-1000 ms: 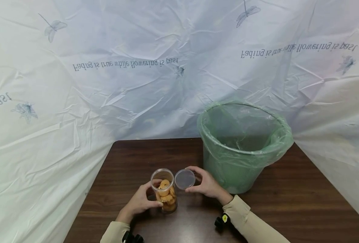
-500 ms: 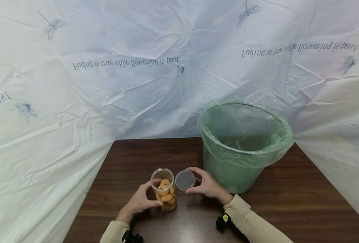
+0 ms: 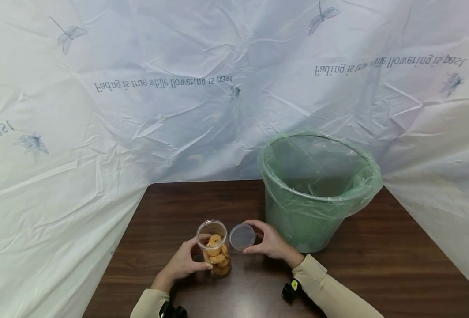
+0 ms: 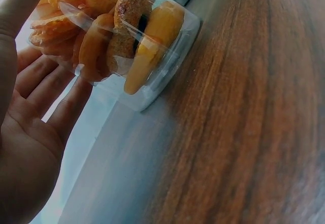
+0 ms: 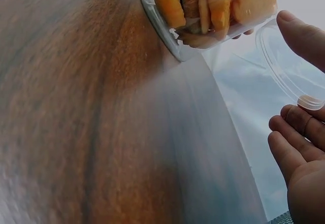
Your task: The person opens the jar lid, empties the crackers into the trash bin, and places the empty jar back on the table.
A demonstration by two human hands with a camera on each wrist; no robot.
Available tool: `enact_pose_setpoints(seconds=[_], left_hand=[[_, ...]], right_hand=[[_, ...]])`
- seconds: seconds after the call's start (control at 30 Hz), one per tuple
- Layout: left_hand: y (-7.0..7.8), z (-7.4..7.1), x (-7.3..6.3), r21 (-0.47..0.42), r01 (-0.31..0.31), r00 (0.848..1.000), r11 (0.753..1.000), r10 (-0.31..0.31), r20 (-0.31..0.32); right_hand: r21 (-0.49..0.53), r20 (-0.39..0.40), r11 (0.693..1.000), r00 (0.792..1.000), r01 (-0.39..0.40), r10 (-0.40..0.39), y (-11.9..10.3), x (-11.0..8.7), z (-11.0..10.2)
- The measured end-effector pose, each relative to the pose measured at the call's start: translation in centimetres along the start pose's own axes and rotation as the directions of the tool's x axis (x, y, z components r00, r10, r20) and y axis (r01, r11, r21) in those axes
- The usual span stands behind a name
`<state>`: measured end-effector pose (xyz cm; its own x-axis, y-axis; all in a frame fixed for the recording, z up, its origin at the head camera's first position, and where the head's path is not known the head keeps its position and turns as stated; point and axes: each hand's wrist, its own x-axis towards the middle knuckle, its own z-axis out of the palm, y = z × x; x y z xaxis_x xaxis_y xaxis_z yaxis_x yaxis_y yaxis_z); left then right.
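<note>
A clear jar [image 3: 204,248] without a cover stands upright on the table, partly filled with golden-brown cookies [image 3: 217,259]. My left hand [image 3: 184,260] grips the jar from its left side, thumb at the front and fingers round the back. Beside the jar's rim, my right hand [image 3: 272,240] pinches a round translucent lid [image 3: 242,237] by its edge, tilted so its flat face shows in the head view. In the right wrist view the lid [image 5: 284,74] sits between thumb and index finger, while the other fingers extend freely. Cookies press against the jar wall in the left wrist view.
A green mesh bin [image 3: 298,225] lined with a thin green bag [image 3: 361,194] stands at the back right, close behind my right hand. The dark wooden table [image 3: 377,260] reaches back to a pale printed curtain [image 3: 186,119].
The lid and right hand have shifted very slightly to the right and nearer to me, widening the small gap to the jar. My left hand and the jar stay put.
</note>
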<state>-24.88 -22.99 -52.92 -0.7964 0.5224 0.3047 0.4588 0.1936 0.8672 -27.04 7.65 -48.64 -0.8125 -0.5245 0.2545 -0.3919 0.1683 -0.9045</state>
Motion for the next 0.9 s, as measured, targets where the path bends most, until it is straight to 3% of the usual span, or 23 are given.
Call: enact_pose_setpoints(seconds=[0.17, 0.47, 0.73, 0.9], left_hand=[[0.0, 0.0, -0.1, -0.003, 0.012, 1.000, 1.000, -0.012, -0.007], [0.1, 0.2, -0.1, -0.019, 0.028, 1.000, 0.999, -0.028, -0.007], [0.3, 0.1, -0.1, -0.021, 0.003, 1.000, 1.000, -0.003, -0.009], [0.0, 0.1, 0.0, -0.012, 0.006, 1.000, 1.000, -0.006, -0.004]], right_hand=[[-0.044, 0.022, 0.999, 0.999, -0.026, 0.027, 0.0, 0.0, -0.1], [-0.090, 0.001, 0.995, 0.999, -0.043, 0.044, 3.7, 0.1, 0.3], [-0.121, 0.016, 0.993, 1.000, -0.006, 0.008, 4.3, 0.1, 0.2], [-0.157, 0.039, 0.987, 0.999, -0.026, 0.033, 4.5, 0.2, 0.3]])
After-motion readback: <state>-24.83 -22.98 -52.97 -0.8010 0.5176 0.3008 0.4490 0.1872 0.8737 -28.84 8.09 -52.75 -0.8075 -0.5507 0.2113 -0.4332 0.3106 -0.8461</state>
